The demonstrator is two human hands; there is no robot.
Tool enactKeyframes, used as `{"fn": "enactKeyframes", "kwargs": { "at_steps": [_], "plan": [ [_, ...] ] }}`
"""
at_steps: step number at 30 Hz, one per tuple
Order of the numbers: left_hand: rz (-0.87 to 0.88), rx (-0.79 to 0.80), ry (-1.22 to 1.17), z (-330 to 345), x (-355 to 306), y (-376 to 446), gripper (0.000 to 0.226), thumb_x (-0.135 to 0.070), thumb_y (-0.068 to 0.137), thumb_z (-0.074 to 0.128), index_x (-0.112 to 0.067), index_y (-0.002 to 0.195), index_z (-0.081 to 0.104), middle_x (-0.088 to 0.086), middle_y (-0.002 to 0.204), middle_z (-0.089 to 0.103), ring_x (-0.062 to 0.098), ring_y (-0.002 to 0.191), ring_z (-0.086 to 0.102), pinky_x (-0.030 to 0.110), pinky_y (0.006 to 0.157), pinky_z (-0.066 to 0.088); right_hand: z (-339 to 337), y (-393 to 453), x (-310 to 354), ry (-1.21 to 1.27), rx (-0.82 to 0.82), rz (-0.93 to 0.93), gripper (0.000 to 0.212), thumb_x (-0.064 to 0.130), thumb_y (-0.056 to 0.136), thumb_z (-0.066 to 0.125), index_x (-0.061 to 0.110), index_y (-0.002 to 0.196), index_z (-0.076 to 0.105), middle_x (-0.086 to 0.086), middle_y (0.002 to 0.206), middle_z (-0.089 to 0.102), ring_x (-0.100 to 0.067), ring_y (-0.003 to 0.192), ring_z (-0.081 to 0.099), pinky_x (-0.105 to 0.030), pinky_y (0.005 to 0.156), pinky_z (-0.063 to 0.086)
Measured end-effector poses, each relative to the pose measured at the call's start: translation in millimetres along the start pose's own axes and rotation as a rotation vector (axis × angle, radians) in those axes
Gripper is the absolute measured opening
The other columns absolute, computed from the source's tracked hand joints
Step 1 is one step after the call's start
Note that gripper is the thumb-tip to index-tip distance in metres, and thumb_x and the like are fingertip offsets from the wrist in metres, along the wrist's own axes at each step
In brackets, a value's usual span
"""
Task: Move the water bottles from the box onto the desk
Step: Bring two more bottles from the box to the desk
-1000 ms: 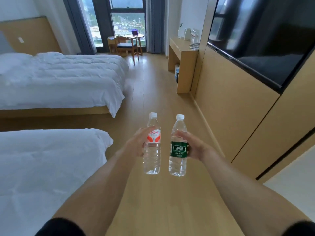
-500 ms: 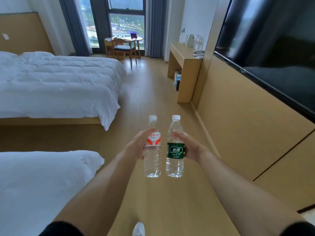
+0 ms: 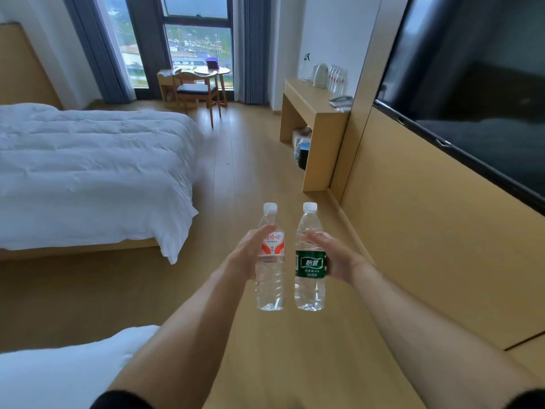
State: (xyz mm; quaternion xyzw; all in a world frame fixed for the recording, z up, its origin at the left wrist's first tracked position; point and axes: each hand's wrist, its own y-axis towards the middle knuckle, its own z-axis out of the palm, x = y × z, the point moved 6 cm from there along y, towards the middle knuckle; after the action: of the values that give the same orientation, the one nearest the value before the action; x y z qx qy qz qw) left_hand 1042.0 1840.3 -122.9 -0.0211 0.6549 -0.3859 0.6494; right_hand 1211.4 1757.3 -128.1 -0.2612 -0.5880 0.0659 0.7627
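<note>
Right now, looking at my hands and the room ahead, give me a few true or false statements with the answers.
1. Each hand holds one bottle. True: left hand grips the red-label bottle, right hand the green-label bottle.
2. Both bottles are upright. True.
3. The bottles stand on the desk. False: they are carried above the floor.
4. The green-label bottle has no cap. False: both have white caps.
5. A kettle sits on the desk. True.

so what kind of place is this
Most likely a hotel twin room: two white-duveted beds, a wall-mounted TV, and a desk with an electric kettle and telephone.
</note>
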Motion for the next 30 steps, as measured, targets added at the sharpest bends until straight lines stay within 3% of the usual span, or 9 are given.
{"fn": "enactKeyframes", "kwargs": {
  "at_steps": [2,4,9,15,17,20,24,27,30],
  "plan": [
    [-0.013,-0.012,0.010,-7.9,-13.0,23.4,0.053,-0.050,0.083,0.072,-0.013,0.120,0.062,0.016,0.116,0.071,0.031,0.102,0.070,0.049,0.098,0.052,4.2,26.9,12.8,-0.010,0.011,0.000,0.058,0.042,0.093,0.067,0.013,0.139,0.046,-0.017,0.131,0.062,-0.038,0.115,0.065,-0.058,0.095,0.054],
    [-0.017,-0.016,0.007,-16.7,-27.0,48.6,0.051,-0.050,0.085,0.070,-0.012,0.118,0.063,0.016,0.113,0.070,0.030,0.097,0.068,0.050,0.100,0.050,7.6,57.1,24.7,-0.013,0.025,-0.002,0.059,0.042,0.093,0.066,0.013,0.140,0.046,-0.018,0.132,0.062,-0.039,0.116,0.065,-0.060,0.099,0.051],
    [-0.011,-0.017,-0.025,-40.4,-67.8,119.0,0.034,-0.047,0.090,0.066,-0.014,0.099,0.063,0.007,0.082,0.070,0.021,0.071,0.068,0.034,0.068,0.056,19.9,139.7,60.9,-0.022,0.095,0.007,0.061,0.042,0.094,0.064,0.010,0.141,0.045,-0.020,0.133,0.061,-0.041,0.118,0.063,-0.063,0.102,0.048],
    [-0.051,-0.039,-0.046,-59.9,-133.2,210.8,0.034,-0.051,0.090,0.064,-0.017,0.095,0.064,0.003,0.072,0.073,0.017,0.065,0.071,0.032,0.066,0.056,25.5,247.3,120.1,-0.002,0.185,0.059,0.059,0.043,0.098,0.059,0.007,0.142,0.043,-0.026,0.136,0.059,-0.045,0.124,0.059,-0.061,0.104,0.047],
    [-0.050,-0.039,-0.054,-64.7,-155.8,241.5,0.036,-0.054,0.089,0.063,-0.018,0.096,0.065,0.003,0.077,0.074,0.018,0.071,0.072,0.034,0.074,0.058,26.3,278.8,144.5,-0.017,0.217,0.071,0.060,0.044,0.099,0.056,0.006,0.143,0.042,-0.029,0.138,0.057,-0.045,0.123,0.059,-0.057,0.101,0.050],
    [-0.032,-0.060,-0.069,-72.6,-187.6,284.4,0.039,-0.055,0.088,0.064,-0.019,0.100,0.066,0.005,0.083,0.073,0.022,0.083,0.069,0.044,0.098,0.050,25.8,321.6,180.0,-0.019,0.224,0.077,0.059,0.042,0.100,0.055,0.005,0.144,0.041,-0.030,0.140,0.054,-0.040,0.112,0.061,-0.052,0.093,0.054],
    [-0.025,-0.055,-0.131,-82.8,-217.8,333.6,0.036,-0.051,0.090,0.065,-0.018,0.106,0.065,0.006,0.088,0.073,0.023,0.084,0.069,0.045,0.096,0.051,24.1,370.3,207.5,-0.021,0.223,0.117,0.060,0.044,0.100,0.055,0.008,0.145,0.040,-0.028,0.141,0.055,-0.041,0.115,0.062,-0.053,0.093,0.054],
    [-0.035,-0.035,-0.166,-92.1,-237.3,372.4,0.040,-0.051,0.090,0.064,-0.017,0.112,0.063,0.010,0.104,0.068,0.027,0.099,0.064,0.050,0.111,0.042,22.3,408.5,223.8,-0.032,0.210,0.141,0.060,0.045,0.100,0.055,0.010,0.145,0.040,-0.027,0.140,0.057,-0.044,0.127,0.057,-0.058,0.101,0.049],
    [-0.067,-0.027,-0.172,-104.4,-254.0,411.7,0.046,-0.053,0.088,0.065,-0.017,0.117,0.062,0.011,0.111,0.065,0.028,0.105,0.061,0.053,0.114,0.038,22.6,444.5,241.1,-0.032,0.188,0.145,0.060,0.046,0.100,0.055,0.010,0.146,0.040,-0.026,0.139,0.057,-0.044,0.127,0.057,-0.055,0.097,0.051]
  ]
}}
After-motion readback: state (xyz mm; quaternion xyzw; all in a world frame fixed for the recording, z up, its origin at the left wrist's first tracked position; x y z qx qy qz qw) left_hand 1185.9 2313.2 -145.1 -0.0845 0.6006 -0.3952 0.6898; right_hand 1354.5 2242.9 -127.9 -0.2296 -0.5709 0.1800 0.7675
